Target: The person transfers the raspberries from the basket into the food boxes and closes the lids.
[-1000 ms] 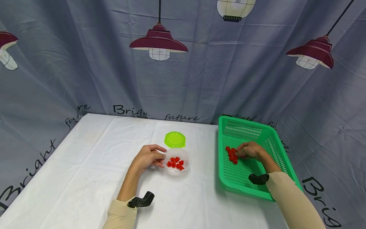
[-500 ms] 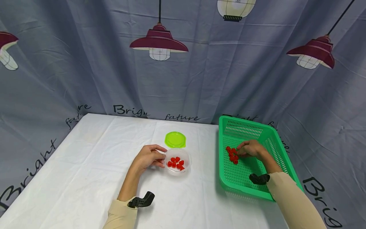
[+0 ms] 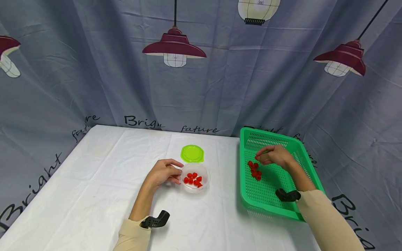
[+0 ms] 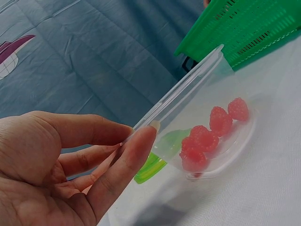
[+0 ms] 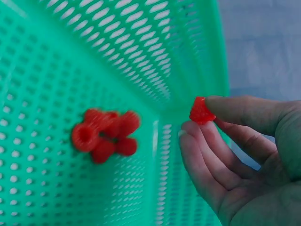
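A clear round plastic tub (image 3: 205, 170) holding several raspberries (image 4: 219, 121) stands on the table. My left hand (image 3: 162, 173) pinches the tub's rim on its left side, thumb and finger gripping the edge in the left wrist view. Over the green basket (image 3: 248, 198), my right hand (image 3: 275, 156) pinches one raspberry (image 5: 201, 111) between thumb and fingertips, lifted clear of the others. Beneath it, on the basket floor, lies a cluster of several red raspberries (image 5: 106, 134), one showing its hollow end.
A bright green lid (image 3: 192, 153) lies flat just behind the tub. White cloth covers the table (image 3: 94, 188), and a grey-blue curtain (image 3: 201, 90) with printed lamps hangs at the back. The basket's raised walls surround the raspberry cluster at the right.
My right hand has risen away from the cluster with a raspberry between its fingertips, moving slightly back and left. My left hand and the tub have stayed put.
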A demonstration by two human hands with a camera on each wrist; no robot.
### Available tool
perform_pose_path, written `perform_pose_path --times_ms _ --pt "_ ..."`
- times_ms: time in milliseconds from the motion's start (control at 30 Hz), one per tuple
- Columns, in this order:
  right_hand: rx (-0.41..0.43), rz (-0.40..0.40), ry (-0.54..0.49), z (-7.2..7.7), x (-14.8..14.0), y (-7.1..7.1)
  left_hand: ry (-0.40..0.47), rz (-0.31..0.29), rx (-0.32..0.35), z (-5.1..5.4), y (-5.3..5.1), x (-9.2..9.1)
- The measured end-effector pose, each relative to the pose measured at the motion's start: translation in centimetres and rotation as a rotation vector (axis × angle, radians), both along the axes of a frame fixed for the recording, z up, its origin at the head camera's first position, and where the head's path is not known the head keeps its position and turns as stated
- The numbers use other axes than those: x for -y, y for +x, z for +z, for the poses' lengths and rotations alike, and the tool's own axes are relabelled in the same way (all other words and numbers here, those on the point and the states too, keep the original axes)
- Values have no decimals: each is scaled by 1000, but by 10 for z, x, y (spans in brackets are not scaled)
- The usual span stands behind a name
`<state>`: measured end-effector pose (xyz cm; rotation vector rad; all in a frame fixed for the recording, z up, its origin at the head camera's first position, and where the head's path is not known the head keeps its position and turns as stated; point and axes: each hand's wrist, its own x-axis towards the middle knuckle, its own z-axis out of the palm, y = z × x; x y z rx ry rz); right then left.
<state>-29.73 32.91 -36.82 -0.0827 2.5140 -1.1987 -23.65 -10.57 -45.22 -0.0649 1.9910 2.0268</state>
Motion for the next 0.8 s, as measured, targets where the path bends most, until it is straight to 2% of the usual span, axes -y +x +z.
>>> perform_pose_path --times_ms 233,367,533,800 --pt "-79 66 31 27 31 8 -5 -8 -11 0 0 0" --pt "-86 90 9 37 59 10 -1 -14 -14 0 0 1" --pt "-90 135 -31 36 105 15 -1 -17 -14 0 0 2" --pt "-86 247 -21 21 177 28 26 -14 1 -2 -1 1"
